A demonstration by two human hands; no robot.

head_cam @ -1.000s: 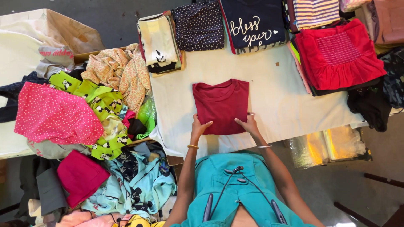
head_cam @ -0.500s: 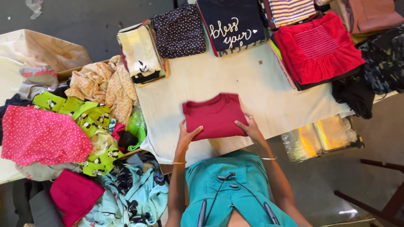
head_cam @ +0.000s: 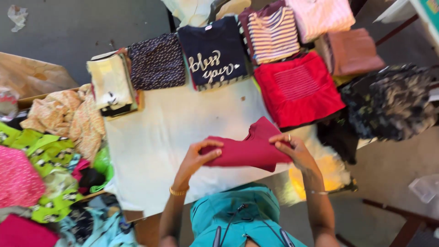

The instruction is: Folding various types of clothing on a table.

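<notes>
Both hands are clamped on one folded dark red shirt (head_cam: 249, 148), held just above the white table (head_cam: 151, 137) at lower centre: the left hand (head_cam: 199, 158) pinches its left end, the right hand (head_cam: 290, 146) its right edge. Bare tabletop lies open left of and above the shirt. Along the top edge sit about seven folded garments, among them a navy shirt (head_cam: 212, 52) and a red top (head_cam: 297, 89). One loose clothes heap (head_cam: 50, 155) crowds the left edge.
</notes>
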